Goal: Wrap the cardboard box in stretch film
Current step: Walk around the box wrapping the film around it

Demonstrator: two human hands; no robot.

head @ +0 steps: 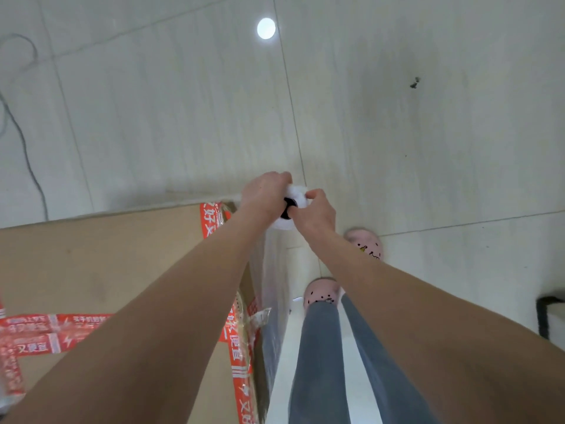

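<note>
On pale tiled floor (428,148): taped cardboard box (91,270) at left, pink slippers (322,291) just beside it, thin grey cable (27,157) beyond, small dark scrap (415,83) upper right.

Brown cardboard box (116,264), red-taped; upright white stretch film roll (295,206) at corner.

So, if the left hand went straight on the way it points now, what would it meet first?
The film roll, which the left hand grips. Just beyond is the right hand, holding the same roll. Depth is hard to judge here.
</note>
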